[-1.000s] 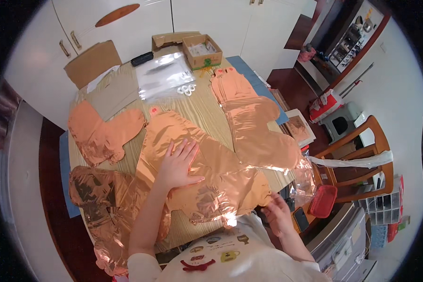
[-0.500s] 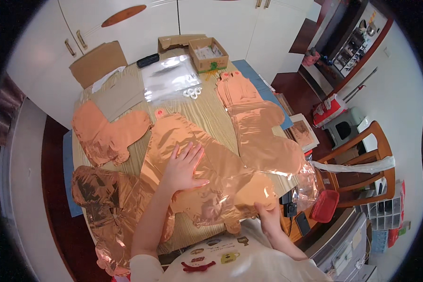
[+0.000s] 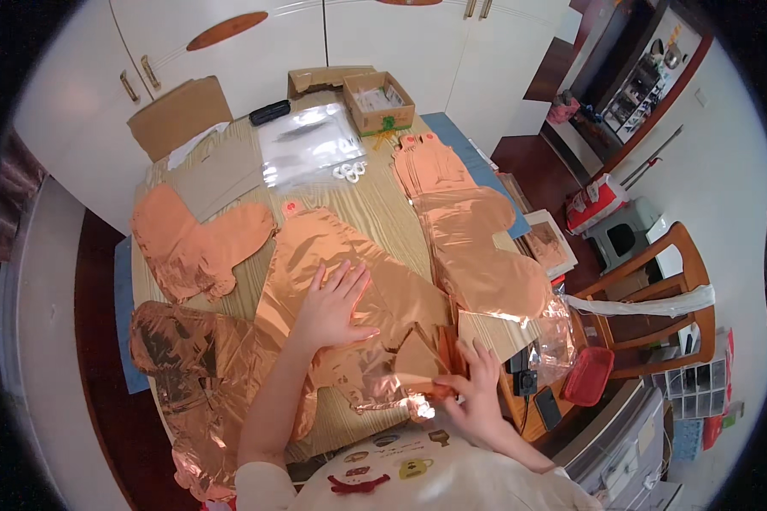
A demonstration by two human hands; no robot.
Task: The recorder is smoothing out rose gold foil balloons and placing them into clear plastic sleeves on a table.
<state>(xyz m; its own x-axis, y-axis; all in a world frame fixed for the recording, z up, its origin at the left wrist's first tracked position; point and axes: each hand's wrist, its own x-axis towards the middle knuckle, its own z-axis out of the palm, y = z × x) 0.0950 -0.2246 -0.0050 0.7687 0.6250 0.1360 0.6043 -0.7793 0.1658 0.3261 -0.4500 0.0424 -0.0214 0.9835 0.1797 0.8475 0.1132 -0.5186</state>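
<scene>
A flat rose-gold foil balloon [image 3: 332,243] lies across the wooden table [image 3: 383,200]. My left hand [image 3: 332,305] presses flat on its middle, fingers spread. At the near edge my right hand [image 3: 477,387] pinches the balloon's lower right corner [image 3: 422,362] and folds it up and inward over the sheet. More foil of the same colour spreads under and left of the balloon [image 3: 187,358].
Stacks of flat foil balloons lie at the left [image 3: 192,238] and right [image 3: 477,247]. Clear plastic bags [image 3: 307,140], an open cardboard box [image 3: 382,102] and cardboard sheets [image 3: 179,111] sit at the far end. A wooden chair [image 3: 656,298] and a red pouch [image 3: 586,376] stand at the right.
My right hand came up from the table's near edge, took the balloon's lower corner and folded it inward. My left hand stayed pressed on the foil.
</scene>
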